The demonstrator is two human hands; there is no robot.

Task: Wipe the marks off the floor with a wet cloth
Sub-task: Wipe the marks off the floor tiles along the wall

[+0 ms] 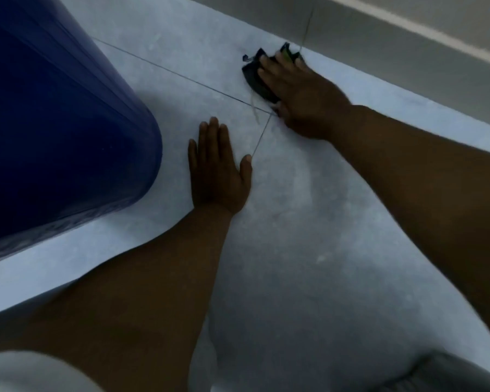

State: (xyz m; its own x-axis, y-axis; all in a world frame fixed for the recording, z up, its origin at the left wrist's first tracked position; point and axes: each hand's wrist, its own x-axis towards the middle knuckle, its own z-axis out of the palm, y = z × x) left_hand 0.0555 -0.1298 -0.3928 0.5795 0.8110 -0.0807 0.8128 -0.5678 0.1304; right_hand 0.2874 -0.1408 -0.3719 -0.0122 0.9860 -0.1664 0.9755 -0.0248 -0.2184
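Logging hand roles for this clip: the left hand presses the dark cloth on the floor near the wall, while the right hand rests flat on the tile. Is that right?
Not quite: the hands are swapped. In the head view, the right hand presses the dark cloth on the floor near the wall, while the left hand rests flat on the tile.

Pale blue-grey mottled floor tiles (309,222) with thin dark grout lines (167,70), black cloth (256,77) with a small bright green patch, deep navy blue barrel (54,131), grey wall (408,49) with a cream band (425,29) along it
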